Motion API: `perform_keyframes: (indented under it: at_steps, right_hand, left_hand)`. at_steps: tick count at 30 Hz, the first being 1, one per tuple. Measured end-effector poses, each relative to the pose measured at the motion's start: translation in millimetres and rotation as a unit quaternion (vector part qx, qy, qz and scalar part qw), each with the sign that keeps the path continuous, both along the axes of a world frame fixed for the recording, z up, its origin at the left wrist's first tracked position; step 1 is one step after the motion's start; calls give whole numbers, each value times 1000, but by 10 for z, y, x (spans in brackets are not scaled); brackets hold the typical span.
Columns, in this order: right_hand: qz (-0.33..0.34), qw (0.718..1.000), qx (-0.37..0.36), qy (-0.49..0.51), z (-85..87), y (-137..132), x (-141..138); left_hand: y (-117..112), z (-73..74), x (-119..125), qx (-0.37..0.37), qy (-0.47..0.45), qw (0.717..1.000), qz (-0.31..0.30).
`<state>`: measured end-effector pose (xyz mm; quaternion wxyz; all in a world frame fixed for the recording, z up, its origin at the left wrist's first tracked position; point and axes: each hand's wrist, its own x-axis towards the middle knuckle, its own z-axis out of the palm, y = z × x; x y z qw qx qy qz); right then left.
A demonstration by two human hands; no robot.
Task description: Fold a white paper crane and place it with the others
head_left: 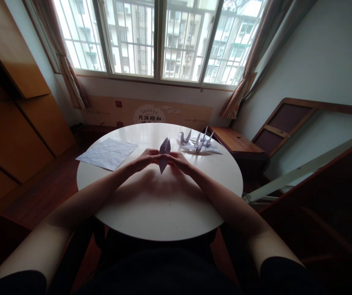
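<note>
Your left hand and right hand both pinched the folded paper; a sheet lay left of them, cranes beyond your right.

Shows as a folded paper piece, pale grey-lilac and slender, creased into sharp edges. Splits at twelve o'clock into narrow points standing close together. Tapers at six o'clock to a single downward tip. Pinched near mid-length between the left fingers at nine o'clock and the right fingers at three o'clock. Held upright over the worktop, slightly toward twelve o'clock from its middle. Hides its far side from view.
</note>
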<state>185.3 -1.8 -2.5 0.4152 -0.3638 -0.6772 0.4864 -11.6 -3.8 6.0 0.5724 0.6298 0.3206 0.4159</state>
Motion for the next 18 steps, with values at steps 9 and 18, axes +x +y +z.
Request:
perform_keyframes:
  at_steps: [9,18]
  right_hand:
    - [62,997,15,-43,115,-102,-10]
    - [29,997,46,-59,104,-59,-25]
  left_hand:
    - [-58,23,12,11,8,998,-58]
    - [-55,27,12,33,13,998,-59]
